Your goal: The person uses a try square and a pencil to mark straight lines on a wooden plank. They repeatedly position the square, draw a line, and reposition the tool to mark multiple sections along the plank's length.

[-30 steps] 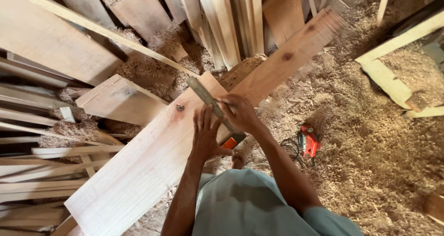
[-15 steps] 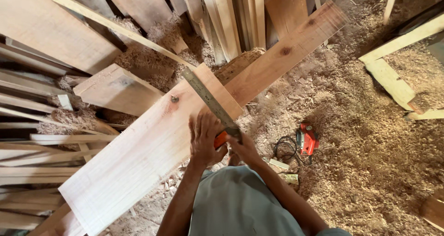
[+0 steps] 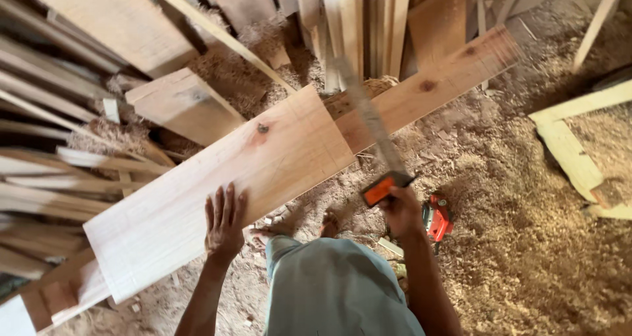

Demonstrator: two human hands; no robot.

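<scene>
A person's left hand (image 3: pixel 224 223) presses flat, fingers spread, on a long pale wooden plank (image 3: pixel 276 171) lying diagonally; the right hand (image 3: pixel 400 207) grips an orange-handled metal square (image 3: pixel 372 129) lifted just beside it.

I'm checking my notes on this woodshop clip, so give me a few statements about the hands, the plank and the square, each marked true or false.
1. The left hand lies flat on the wide pale wooden plank. True.
2. The right hand grips the orange-handled metal try square by its handle. True.
3. The square's blade lies flat on the plank. False: it is lifted off, beyond the plank's near edge.
4. The floor is bare concrete. False: sawdust and shavings cover it.
5. A red power tool lies on the floor by the right hand. True.
</scene>
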